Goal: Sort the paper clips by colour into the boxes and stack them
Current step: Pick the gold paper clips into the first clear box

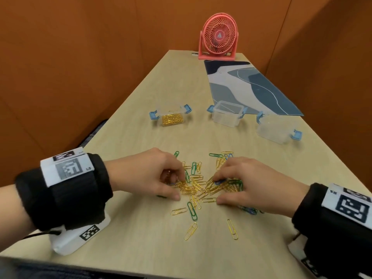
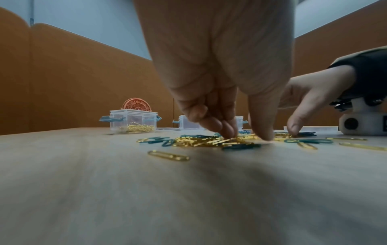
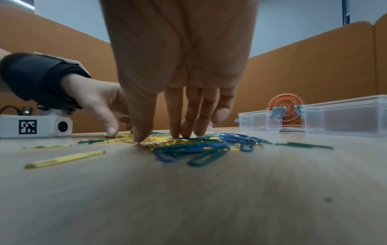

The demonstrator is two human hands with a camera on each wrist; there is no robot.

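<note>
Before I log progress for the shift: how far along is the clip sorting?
Early. One box holds gold clips; the middle box and right box look empty. Both hands, left and right, are working the mixed pile. Green, blue and remaining gold are unsorted; no boxes stacked.

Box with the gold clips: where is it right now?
In the head view the box with the gold clips stands on the table's far left, leftmost of three boxes, beside the empty middle box and beyond the loose clip pile.
</note>
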